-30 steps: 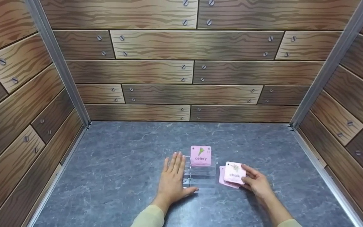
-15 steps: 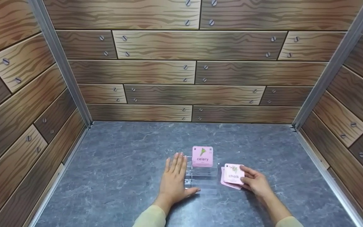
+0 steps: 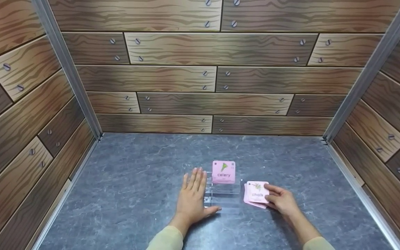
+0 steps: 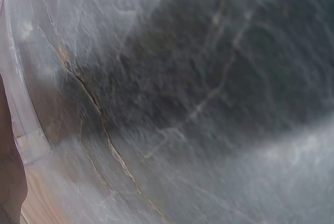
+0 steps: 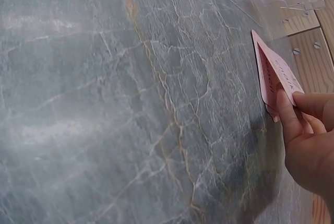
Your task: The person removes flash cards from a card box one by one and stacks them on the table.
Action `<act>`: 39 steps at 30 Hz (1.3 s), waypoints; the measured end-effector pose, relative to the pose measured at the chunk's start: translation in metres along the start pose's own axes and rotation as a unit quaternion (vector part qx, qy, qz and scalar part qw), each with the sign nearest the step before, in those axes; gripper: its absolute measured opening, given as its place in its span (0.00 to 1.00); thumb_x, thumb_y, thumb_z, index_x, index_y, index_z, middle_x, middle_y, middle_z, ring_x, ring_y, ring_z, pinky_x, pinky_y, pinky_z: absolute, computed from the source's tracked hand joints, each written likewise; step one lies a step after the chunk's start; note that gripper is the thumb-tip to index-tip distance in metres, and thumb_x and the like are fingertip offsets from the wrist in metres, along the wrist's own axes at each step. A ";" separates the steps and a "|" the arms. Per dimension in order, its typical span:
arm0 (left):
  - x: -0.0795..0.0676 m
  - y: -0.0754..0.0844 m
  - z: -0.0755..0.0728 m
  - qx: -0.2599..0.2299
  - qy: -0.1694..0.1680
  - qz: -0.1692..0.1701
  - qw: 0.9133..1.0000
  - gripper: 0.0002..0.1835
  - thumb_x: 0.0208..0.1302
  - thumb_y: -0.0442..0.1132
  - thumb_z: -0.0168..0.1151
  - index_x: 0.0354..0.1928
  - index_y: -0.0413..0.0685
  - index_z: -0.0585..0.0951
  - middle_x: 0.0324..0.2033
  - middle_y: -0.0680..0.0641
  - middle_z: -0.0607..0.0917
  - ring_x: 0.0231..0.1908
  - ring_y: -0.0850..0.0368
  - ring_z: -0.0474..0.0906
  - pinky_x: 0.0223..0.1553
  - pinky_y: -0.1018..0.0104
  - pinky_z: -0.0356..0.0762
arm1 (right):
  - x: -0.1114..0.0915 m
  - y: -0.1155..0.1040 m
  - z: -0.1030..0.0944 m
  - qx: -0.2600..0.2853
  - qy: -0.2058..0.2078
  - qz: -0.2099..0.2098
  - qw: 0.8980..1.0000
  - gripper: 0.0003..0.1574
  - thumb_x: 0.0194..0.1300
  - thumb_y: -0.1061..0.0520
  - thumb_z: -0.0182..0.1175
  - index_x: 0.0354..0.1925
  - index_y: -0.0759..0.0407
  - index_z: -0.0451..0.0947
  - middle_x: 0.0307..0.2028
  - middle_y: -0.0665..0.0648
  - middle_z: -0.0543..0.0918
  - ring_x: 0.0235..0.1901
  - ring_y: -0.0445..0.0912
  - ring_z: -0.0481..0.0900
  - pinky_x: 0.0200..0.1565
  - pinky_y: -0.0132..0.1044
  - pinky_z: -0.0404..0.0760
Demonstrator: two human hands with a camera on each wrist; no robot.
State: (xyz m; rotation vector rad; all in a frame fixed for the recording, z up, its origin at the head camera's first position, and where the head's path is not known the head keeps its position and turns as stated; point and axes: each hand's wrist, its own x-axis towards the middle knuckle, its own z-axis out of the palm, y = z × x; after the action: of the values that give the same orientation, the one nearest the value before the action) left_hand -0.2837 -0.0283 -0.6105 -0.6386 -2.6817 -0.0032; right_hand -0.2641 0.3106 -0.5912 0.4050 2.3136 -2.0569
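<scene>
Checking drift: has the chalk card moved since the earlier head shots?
Yes: in the head view, the chalk card has shifted slightly left and down, judged against the celery card.

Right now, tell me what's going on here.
A person is handling cards on a grey tabletop. The right hand pinches the chalk card, tilted above another pink card. The left hand, fingers straight, is at the side of a clear rack. The celery card stands at the rack's far end; the chalk card is outside it.
</scene>
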 end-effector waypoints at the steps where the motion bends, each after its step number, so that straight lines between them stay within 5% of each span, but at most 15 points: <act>1: 0.000 0.000 0.000 0.001 0.001 0.000 1.000 0.72 0.56 0.91 0.42 0.85 0.40 0.50 0.85 0.40 0.45 0.84 0.45 0.37 0.82 0.43 0.37 | 0.000 0.000 0.000 -0.001 0.003 0.000 1.000 0.33 0.66 0.77 0.60 0.69 0.78 0.71 0.53 0.69 0.87 0.40 0.41 0.84 0.39 0.34 0.89; 12: -0.001 0.000 0.004 -0.006 0.033 0.000 0.999 0.72 0.54 0.91 0.44 0.84 0.39 0.54 0.85 0.40 0.49 0.84 0.45 0.39 0.82 0.44 0.38 | 0.002 -0.002 0.000 -0.025 0.025 0.008 0.999 0.30 0.66 0.75 0.61 0.66 0.79 0.74 0.53 0.70 0.87 0.41 0.40 0.85 0.39 0.34 0.89; 23: 0.001 0.000 0.004 -0.013 0.039 0.001 0.999 0.72 0.54 0.91 0.47 0.84 0.38 0.55 0.83 0.38 0.54 0.84 0.44 0.42 0.82 0.42 0.41 | 0.000 -0.006 0.000 -0.046 0.042 -0.002 0.998 0.28 0.62 0.76 0.65 0.61 0.80 0.77 0.40 0.63 0.89 0.35 0.41 0.84 0.36 0.34 0.89; 39: 0.000 0.001 0.004 -0.008 0.027 -0.003 1.000 0.72 0.54 0.91 0.46 0.84 0.39 0.54 0.84 0.40 0.51 0.84 0.44 0.41 0.82 0.43 0.41 | -0.002 -0.009 -0.002 -0.115 0.056 -0.022 0.992 0.26 0.62 0.74 0.68 0.59 0.79 0.79 0.44 0.70 0.89 0.35 0.43 0.87 0.35 0.34 0.90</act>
State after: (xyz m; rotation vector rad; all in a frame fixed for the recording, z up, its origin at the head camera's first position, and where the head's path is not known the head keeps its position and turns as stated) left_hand -0.2848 -0.0268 -0.6139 -0.6277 -2.6335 -0.0439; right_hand -0.2640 0.3110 -0.5817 0.4748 2.6085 -1.7979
